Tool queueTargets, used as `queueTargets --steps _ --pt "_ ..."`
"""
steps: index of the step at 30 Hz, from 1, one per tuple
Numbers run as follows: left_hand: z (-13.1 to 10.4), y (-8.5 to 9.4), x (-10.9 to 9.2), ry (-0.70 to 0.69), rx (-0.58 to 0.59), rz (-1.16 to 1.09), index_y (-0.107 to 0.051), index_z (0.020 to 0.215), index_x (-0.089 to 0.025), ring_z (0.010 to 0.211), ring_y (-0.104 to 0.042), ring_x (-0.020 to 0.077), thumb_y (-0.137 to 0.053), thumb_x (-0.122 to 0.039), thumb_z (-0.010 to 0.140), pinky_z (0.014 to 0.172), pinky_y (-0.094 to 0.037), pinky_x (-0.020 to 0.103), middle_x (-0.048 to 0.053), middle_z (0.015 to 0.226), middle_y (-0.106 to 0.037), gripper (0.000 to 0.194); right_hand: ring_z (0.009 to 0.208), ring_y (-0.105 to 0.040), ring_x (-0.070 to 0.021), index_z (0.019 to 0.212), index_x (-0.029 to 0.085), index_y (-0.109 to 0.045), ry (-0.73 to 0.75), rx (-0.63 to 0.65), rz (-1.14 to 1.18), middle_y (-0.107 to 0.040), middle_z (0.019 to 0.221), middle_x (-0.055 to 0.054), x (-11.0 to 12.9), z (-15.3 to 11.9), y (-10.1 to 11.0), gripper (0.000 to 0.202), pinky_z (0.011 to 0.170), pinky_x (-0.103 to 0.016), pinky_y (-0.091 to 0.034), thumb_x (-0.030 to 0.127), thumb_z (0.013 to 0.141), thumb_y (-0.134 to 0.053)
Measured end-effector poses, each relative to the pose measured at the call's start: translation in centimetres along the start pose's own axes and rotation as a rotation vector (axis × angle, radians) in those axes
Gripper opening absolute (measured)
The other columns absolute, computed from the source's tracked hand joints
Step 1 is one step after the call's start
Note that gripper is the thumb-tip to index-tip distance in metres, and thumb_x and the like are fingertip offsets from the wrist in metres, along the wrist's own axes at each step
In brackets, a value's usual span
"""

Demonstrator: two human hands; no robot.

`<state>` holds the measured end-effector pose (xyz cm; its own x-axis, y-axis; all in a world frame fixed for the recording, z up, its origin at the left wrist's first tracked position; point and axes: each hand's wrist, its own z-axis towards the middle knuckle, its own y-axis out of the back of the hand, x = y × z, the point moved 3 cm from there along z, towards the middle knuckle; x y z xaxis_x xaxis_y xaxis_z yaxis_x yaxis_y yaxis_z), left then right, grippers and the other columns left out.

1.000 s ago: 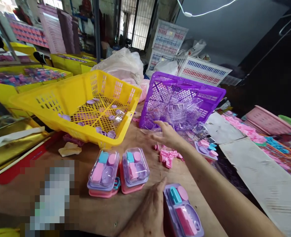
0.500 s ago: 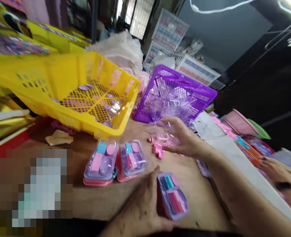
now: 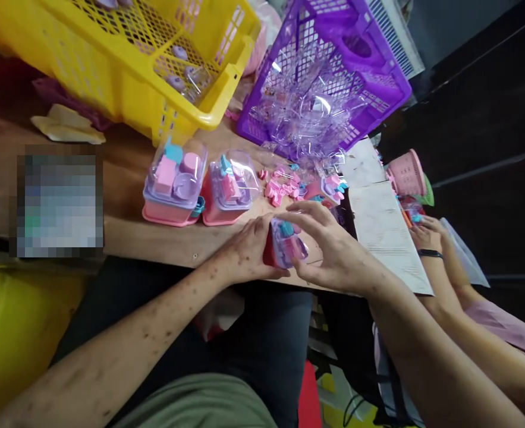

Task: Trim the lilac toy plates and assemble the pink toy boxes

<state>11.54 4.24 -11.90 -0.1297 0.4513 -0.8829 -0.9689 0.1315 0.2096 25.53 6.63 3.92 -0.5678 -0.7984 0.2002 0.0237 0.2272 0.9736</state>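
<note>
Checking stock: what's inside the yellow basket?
The yellow basket holds some purple pieces and clear plastic. Its near wall hides part of the floor; the picture's edge cuts off more.

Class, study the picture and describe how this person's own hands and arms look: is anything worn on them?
The left hand and right hand are bare: no gloves, rings or wristbands show. No sleeves show on the forearms either. Below them, a green top and dark trousers are visible.

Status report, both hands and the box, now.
Left hand gripping the small box from its left side. Right hand at its right, fingers curled over. Loose pink pieces just beyond; nothing seen between hands and box.
</note>
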Motion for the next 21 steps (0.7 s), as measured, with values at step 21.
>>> queueTargets --steps 21 --pt "0.0 0.1 0.1 -0.012 -0.007 -0.042 -0.037 0.158 -0.021 0.154 -0.051 0.043 -0.093 -0.042 0.074 0.128 -0.043 0.064 0.022 0.161 -0.053 0.103 0.131 -0.06 -0.0398 0.147 0.016 -0.056 -0.105 -0.143 -0.228 -0.057 0.136 -0.02 0.9 1.4 -1.6 0.055 0.114 -0.062 -0.053 0.027 0.094 -0.057"
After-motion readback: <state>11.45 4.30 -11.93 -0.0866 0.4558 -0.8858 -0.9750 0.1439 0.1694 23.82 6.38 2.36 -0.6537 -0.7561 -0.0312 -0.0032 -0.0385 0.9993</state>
